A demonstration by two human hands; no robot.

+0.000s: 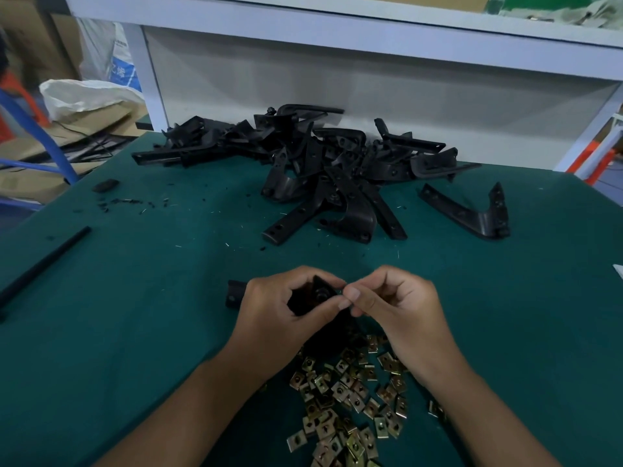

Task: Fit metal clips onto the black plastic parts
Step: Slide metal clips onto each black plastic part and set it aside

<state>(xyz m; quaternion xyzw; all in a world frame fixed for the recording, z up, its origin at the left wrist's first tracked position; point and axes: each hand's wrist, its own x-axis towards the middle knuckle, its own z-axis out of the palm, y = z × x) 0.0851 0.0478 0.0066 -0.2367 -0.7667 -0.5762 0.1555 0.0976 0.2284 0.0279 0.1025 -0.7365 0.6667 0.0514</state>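
Observation:
My left hand [279, 308] grips a black plastic part [313, 296] over the green table; one end of the part [234, 293] sticks out to the left of the hand. My right hand [397, 305] has its fingers curled and its fingertips meet the part's right end; whether a clip sits between them is hidden. A heap of brass-coloured metal clips [350, 399] lies on the table between my forearms. A big pile of black plastic parts [303, 163] lies at the back of the table.
A single black part [472, 214] lies apart at the right. A long black strip [43, 264] lies at the left edge, a small black block [106, 186] and crumbs behind it. A white shelf frame [337, 28] rises behind the table. Boxes and a white bag [84, 96] stand at far left.

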